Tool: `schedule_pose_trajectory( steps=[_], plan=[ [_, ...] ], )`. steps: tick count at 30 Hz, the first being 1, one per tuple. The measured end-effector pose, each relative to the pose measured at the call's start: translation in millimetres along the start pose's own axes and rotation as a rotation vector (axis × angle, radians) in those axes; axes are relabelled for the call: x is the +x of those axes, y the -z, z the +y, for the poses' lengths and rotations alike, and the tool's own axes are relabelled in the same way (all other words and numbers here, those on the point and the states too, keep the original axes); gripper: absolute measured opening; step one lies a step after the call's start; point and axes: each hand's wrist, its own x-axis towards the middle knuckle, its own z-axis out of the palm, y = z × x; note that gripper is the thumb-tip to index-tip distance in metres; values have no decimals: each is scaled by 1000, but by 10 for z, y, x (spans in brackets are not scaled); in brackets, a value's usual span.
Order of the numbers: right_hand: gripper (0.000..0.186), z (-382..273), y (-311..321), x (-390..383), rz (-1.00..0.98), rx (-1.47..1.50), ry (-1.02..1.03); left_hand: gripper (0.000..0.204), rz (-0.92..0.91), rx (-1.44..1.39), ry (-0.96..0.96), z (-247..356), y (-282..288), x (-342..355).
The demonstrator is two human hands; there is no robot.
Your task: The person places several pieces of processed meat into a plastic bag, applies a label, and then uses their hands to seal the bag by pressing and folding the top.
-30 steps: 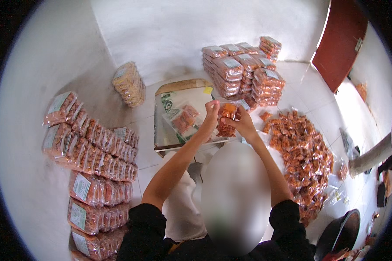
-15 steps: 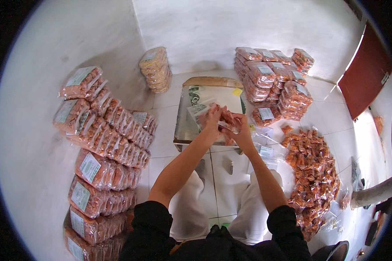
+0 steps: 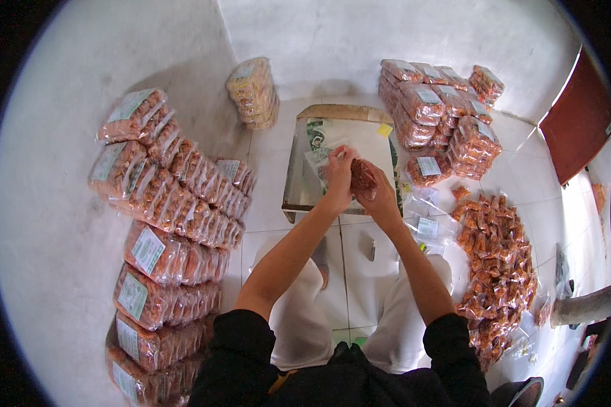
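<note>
Holding: the right hand (image 3: 381, 197) has its fingers curled round a red-brown pack (image 3: 364, 178).
Left hand (image 3: 340, 180): right up by the pack, with its fingers bent in. I cannot tell what they pinch.
Pack: up between the two hands, over the low table (image 3: 296, 188). It is shiny, and the fingers hide part of it.
Clear bag (image 3: 314, 163): on the table, just left of the left hand, partly hidden by it.
Sheet (image 3: 353, 130): white with green print, lying on the table top.
Yellow note (image 3: 384, 129): near the far right corner of the table.
Sleeves (image 3: 241, 342): black, pushed up near the elbows.
Trousers (image 3: 302, 315): white, one leg on each side below the arms.
Small dark thing (image 3: 372, 249): on the floor (image 3: 368, 285), between the knees.
Clear plastic (image 3: 428, 211): flat on the floor, right of the table.
Heap (image 3: 499, 258): many little orange-red packs on the floor, at the right.
Rows (image 3: 176, 193): big red-brown packs with pale labels, at the left.
Yellowish stack (image 3: 251, 95): by the far wall, left of the table.
Red stacks (image 3: 421, 102): past the table, to its right.
Door (image 3: 584, 119): dark red, far right.
</note>
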Motion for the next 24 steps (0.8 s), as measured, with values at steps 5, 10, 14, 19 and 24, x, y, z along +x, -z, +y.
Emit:
schedule_pose_trajectory(
  steps=[5, 10, 14, 19, 24],
  plan=[
    [61, -47, 163, -126, -32, -126, 44, 28, 151, 122, 30, -81, -22, -62],
    [53, -1, 333, -325, 137, 7, -130, 42, -252, -84, 403, 85, -67, -244],
    [42, 277, 525, -478, 456, 242, -321, 46, -61, 431, -123, -425, 173, -204],
    [35, 877, 722, -1144, 868, 634, -462, 92, 151, 1510, -603, -1362, 491, -683],
    [16, 1065, 324, -1809, 937, 910, -813, 100, 231, 1734, -295, -1653, 592, -859]
  ],
)
